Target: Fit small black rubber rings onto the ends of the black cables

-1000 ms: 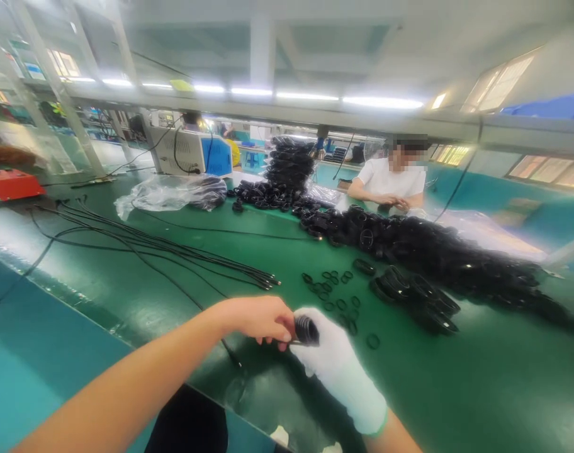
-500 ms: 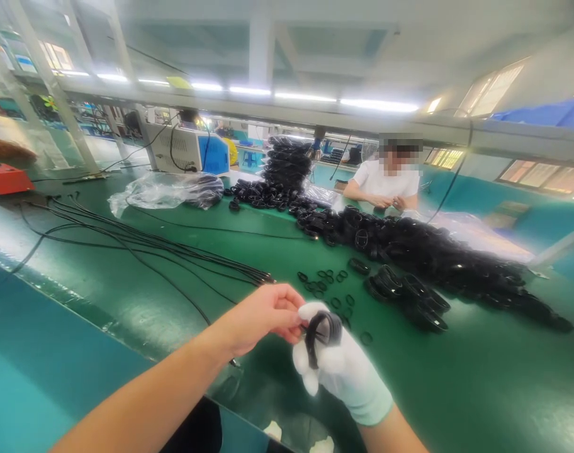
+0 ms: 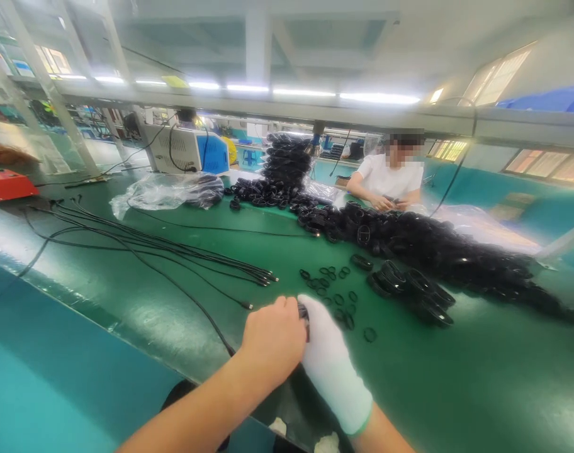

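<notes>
My bare left hand point(image 3: 274, 341) and my white-gloved right hand point(image 3: 328, 355) meet over the near part of the green table. A coiled black cable point(image 3: 304, 313) is gripped between them, mostly hidden by the fingers. Both hands are closed around it. Just beyond the right hand lie several small black rings point(image 3: 338, 299), loose on the table. Left of my hands, several black cables point(image 3: 174, 246) stretch out lengthwise, with metal plugs at their near ends. One more cable point(image 3: 192, 290) runs toward my left wrist and passes behind it.
Several coiled cables point(image 3: 391, 278) lie in front of a long heap of black coils point(image 3: 423, 248). Behind are stacked black bundles point(image 3: 287, 160), a clear plastic bag point(image 3: 145, 194) and a white-and-blue machine point(image 3: 187, 148). A person point(image 3: 393, 176) sits across the table. A red box point(image 3: 8, 185) stands left.
My left hand has turned over and now covers the coil, palm toward it. The right hand has rotated so its back shows, and the coil is now mostly hidden.
</notes>
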`<action>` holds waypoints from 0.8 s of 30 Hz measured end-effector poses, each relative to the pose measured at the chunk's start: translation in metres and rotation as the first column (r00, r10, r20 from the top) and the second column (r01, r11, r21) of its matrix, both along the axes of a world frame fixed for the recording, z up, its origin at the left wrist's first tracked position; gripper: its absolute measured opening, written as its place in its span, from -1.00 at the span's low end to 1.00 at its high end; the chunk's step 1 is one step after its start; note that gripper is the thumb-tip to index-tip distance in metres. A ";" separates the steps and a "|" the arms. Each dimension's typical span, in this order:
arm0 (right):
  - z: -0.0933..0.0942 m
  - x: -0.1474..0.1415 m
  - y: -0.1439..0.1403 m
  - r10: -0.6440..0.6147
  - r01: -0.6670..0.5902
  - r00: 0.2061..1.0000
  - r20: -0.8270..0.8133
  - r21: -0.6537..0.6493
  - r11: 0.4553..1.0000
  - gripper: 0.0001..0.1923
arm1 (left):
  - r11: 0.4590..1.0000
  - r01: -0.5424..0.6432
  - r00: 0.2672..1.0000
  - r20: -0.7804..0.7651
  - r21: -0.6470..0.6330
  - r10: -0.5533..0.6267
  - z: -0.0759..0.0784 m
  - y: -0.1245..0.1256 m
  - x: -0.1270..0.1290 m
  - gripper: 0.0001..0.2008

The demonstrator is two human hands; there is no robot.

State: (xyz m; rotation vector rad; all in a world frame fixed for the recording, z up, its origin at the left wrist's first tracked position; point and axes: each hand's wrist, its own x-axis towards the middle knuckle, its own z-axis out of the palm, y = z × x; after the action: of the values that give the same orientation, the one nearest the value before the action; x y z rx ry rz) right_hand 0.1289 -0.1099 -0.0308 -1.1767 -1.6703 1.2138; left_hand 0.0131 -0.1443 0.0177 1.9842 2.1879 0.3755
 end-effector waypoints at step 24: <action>-0.009 0.009 0.004 0.343 -0.636 0.685 -0.642 -0.298 0.712 -0.49 | 0.849 0.127 0.950 0.183 0.512 -0.252 -0.046 0.001 -0.021 -0.70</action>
State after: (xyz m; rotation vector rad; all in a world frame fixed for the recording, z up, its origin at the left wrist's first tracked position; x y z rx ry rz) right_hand 0.1381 -0.1059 -0.0401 -0.5022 -1.2818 2.2170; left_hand -0.0077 -0.1428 -0.0285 2.2209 1.8417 1.1876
